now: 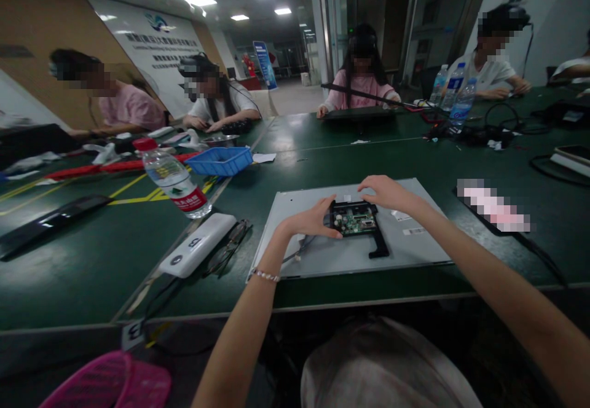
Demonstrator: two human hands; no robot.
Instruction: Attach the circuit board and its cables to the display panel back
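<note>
A green circuit board (356, 222) sits in a black plastic bracket (380, 243) on the back of a flat grey display panel (295, 208), which lies on the table. My left hand (310, 220) grips the bracket's left side, thumb near the front corner and fingers at the back one. At the back right corner, my right hand (388, 193) has bent fingers and thumb on the bracket's edge; its exact contact is partly hidden. A thin grey cable (302, 248) runs from beneath my left hand across the panel.
Left of the panel are eyeglasses (229, 247), a white power bank (199, 245), a red-capped water bottle (177, 180) and a blue basket (221, 161). A phone (493, 206) with a cable lies at right. Several people sit across the green table (295, 162).
</note>
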